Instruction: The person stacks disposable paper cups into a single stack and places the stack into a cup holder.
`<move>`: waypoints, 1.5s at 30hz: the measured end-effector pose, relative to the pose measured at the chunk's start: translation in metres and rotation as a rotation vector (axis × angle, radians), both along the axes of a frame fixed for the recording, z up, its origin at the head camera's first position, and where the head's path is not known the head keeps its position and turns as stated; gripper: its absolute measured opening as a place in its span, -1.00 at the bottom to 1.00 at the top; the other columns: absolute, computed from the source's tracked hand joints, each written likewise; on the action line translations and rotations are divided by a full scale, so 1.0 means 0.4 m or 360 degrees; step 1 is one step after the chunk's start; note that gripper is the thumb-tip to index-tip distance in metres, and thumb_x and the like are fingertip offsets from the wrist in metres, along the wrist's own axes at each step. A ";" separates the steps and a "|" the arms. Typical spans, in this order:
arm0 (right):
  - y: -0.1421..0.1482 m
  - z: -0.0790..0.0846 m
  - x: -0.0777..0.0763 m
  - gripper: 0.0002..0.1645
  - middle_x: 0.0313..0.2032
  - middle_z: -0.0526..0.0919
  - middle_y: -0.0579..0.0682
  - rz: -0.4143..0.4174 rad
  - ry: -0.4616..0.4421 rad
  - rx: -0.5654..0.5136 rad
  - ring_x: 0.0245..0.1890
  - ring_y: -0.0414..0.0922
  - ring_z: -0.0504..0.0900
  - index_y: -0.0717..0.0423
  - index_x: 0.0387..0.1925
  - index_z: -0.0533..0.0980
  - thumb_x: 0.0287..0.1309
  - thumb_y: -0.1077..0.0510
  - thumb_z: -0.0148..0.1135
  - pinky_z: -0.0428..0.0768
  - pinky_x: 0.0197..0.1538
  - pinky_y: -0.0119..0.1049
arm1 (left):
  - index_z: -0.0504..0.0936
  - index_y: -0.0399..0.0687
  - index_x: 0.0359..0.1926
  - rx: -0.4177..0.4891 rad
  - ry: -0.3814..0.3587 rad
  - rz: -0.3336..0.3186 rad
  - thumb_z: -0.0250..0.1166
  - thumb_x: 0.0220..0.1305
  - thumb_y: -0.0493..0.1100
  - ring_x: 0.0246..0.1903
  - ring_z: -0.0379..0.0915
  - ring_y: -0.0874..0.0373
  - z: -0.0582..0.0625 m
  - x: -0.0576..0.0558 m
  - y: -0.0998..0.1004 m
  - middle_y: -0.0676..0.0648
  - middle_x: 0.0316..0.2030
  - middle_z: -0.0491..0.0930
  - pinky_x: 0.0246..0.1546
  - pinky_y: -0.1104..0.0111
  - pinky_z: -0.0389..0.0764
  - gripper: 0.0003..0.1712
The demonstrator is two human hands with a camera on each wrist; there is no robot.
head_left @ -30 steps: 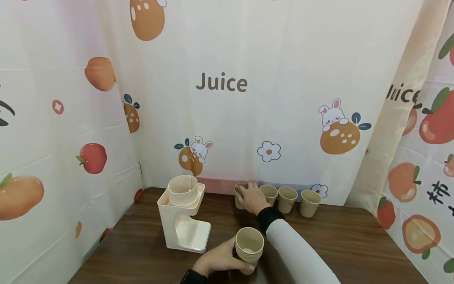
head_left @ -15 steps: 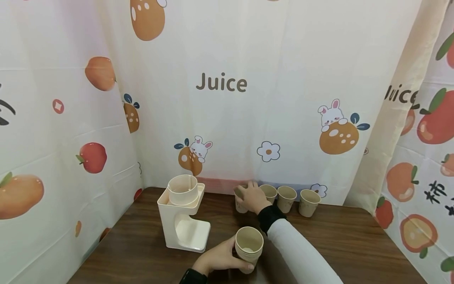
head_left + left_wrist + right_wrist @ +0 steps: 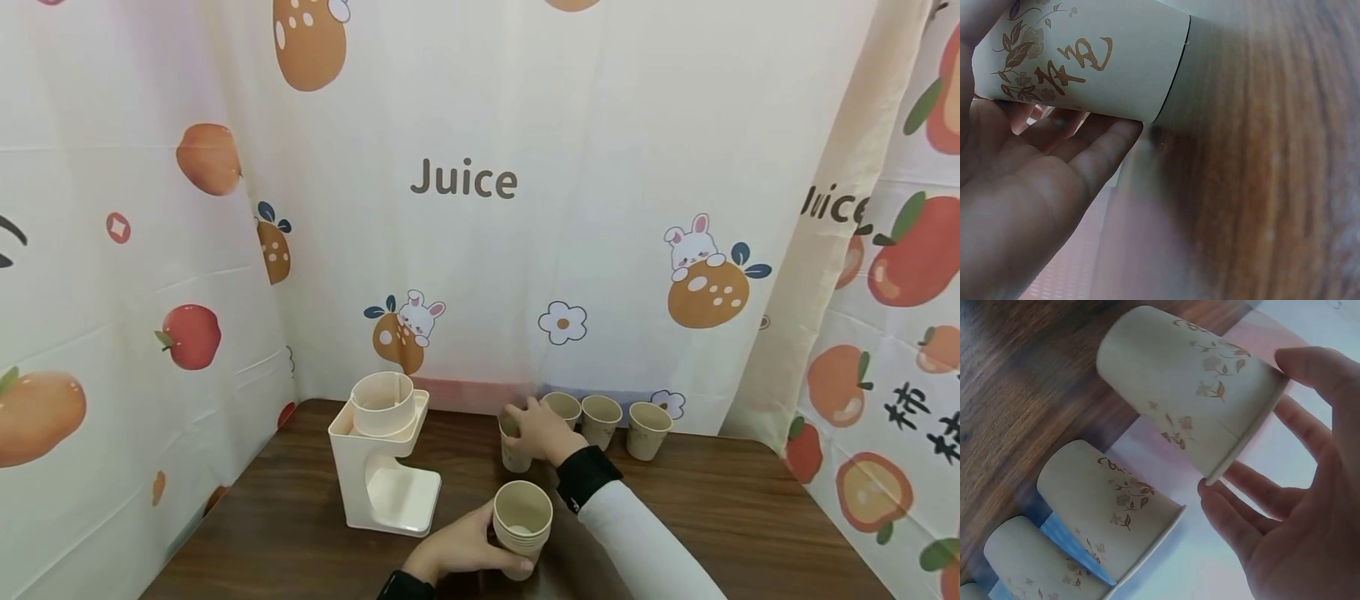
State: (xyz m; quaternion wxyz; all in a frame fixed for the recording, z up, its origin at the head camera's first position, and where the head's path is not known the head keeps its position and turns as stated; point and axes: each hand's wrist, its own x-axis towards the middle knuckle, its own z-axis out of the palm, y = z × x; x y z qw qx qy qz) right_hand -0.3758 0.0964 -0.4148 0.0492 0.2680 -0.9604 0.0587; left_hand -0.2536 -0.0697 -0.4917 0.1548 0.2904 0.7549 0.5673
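My left hand (image 3: 468, 546) curls round a stack of nested beige paper cups (image 3: 522, 533) near the table's front. In the left wrist view, brown lettering and leaf prints show on the outer cup (image 3: 1085, 59), its base close to the wood. Farther back, my right hand (image 3: 543, 429) grips a single paper cup (image 3: 515, 450) by its rim. The right wrist view shows thumb and fingers at the rim of this flower-printed cup (image 3: 1188, 394). Just right of that hand, three more cups stand in a row, among them a middle cup (image 3: 601, 421).
A cream-coloured cup-shaped holder machine (image 3: 360, 475) with a round open top (image 3: 384, 404) stands left of the stack. The brown wooden table (image 3: 720, 517) runs back to a fruit-printed curtain (image 3: 480, 275), with more curtain along both sides.
My right hand has drawn its single cup slightly forward, out of line with the row. My left hand stays on the stack. The head view has shifted slightly.
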 end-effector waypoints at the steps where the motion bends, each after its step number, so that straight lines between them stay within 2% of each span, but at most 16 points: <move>1: 0.003 0.000 0.004 -0.54 -0.10 0.43 0.22 0.0013 -0.0006 -0.0013 -0.10 0.17 0.37 -0.13 0.07 0.41 0.17 -0.15 0.14 0.51 -0.16 0.06 | 0.23 0.28 0.25 0.0000 -0.0003 0.0001 0.46 -0.03 -0.05 0.05 0.33 0.23 0.000 0.000 0.000 0.13 0.04 0.49 0.12 0.14 0.32 -0.16; 4: 0.013 0.002 0.016 -0.65 -0.15 0.46 0.20 0.0043 -0.0023 -0.0051 -0.15 0.15 0.36 -0.17 -0.03 0.43 0.15 -0.12 0.17 0.50 -0.19 0.04 | 0.23 0.28 0.25 -0.0008 0.0010 0.0008 0.46 -0.04 -0.04 0.05 0.33 0.24 -0.001 0.002 0.001 0.13 0.03 0.50 0.11 0.15 0.33 -0.16; 10: 0.039 0.013 0.045 -0.63 -0.12 0.47 0.25 0.0136 -0.0119 -0.0141 -0.14 0.16 0.43 -0.12 -0.04 0.47 0.10 -0.07 0.25 0.52 -0.22 0.04 | 0.23 0.30 0.25 0.0006 0.0012 0.0010 0.46 -0.04 -0.06 0.04 0.35 0.24 0.000 0.004 0.002 0.12 0.02 0.51 0.09 0.15 0.34 -0.16; 13: 0.054 0.020 0.061 -0.62 -0.11 0.46 0.23 0.0180 -0.0159 -0.0185 -0.16 0.09 0.45 -0.11 -0.05 0.48 0.08 -0.04 0.28 0.53 -0.23 -0.01 | 0.23 0.32 0.25 0.0008 0.0015 0.0022 0.46 -0.05 -0.06 0.03 0.36 0.24 0.000 0.004 0.001 0.13 0.01 0.52 0.07 0.17 0.36 -0.16; 19: 0.083 0.018 0.086 -0.64 -0.13 0.48 0.17 0.0256 -0.0159 -0.0269 -0.19 -0.01 0.46 -0.16 -0.08 0.51 0.05 0.01 0.32 0.55 -0.20 -0.06 | 0.22 0.31 0.26 0.0000 0.0014 0.0022 0.46 -0.04 -0.06 0.02 0.36 0.24 0.001 0.003 0.003 0.11 0.01 0.52 0.07 0.13 0.35 -0.15; 25: 0.107 0.007 0.104 -0.64 -0.10 0.48 0.19 0.0258 -0.0124 -0.0294 -0.15 0.01 0.46 -0.20 -0.07 0.52 0.05 -0.02 0.33 0.55 -0.20 -0.05 | 0.19 0.34 0.28 -0.0004 0.0014 0.0012 0.45 -0.04 -0.02 0.03 0.36 0.23 -0.001 0.000 0.002 0.13 0.02 0.51 0.08 0.10 0.35 -0.13; 31: 0.124 0.003 0.119 -0.62 -0.15 0.49 0.06 0.0244 -0.0116 -0.0304 -0.20 -0.07 0.45 -0.20 -0.03 0.53 0.08 -0.07 0.30 0.54 -0.23 -0.11 | 0.20 0.37 0.27 0.0008 -0.0006 -0.0011 0.45 -0.03 -0.01 0.05 0.34 0.22 -0.004 -0.002 0.001 0.15 0.03 0.50 0.10 0.05 0.31 -0.14; 36: 0.136 0.001 0.124 -0.60 -0.13 0.50 0.08 0.0251 -0.0108 -0.0327 -0.17 -0.05 0.46 -0.17 -0.01 0.53 0.08 -0.09 0.29 0.55 -0.21 -0.09 | 0.20 0.34 0.27 0.0009 0.0006 -0.0005 0.45 -0.02 -0.03 0.06 0.34 0.22 -0.002 -0.002 0.002 0.14 0.03 0.50 0.11 0.06 0.31 -0.14; 40: 0.150 -0.002 0.131 -0.56 -0.07 0.49 0.15 0.0253 -0.0127 -0.0365 -0.08 0.05 0.45 -0.13 0.01 0.53 0.09 -0.12 0.28 0.54 -0.15 0.00 | 0.20 0.32 0.27 -0.0005 0.0026 0.0001 0.45 -0.03 -0.04 0.06 0.33 0.23 0.001 0.001 0.003 0.14 0.03 0.49 0.11 0.06 0.31 -0.14; 45: 0.169 -0.004 0.152 -0.56 0.04 0.46 0.15 0.0185 -0.0153 -0.0430 0.06 0.12 0.38 -0.24 0.03 0.52 0.10 -0.19 0.24 0.50 -0.04 0.10 | 0.21 0.30 0.27 0.0015 0.0005 -0.0011 0.45 -0.03 -0.06 0.07 0.32 0.21 0.004 0.005 0.005 0.12 0.05 0.48 0.11 0.05 0.31 -0.15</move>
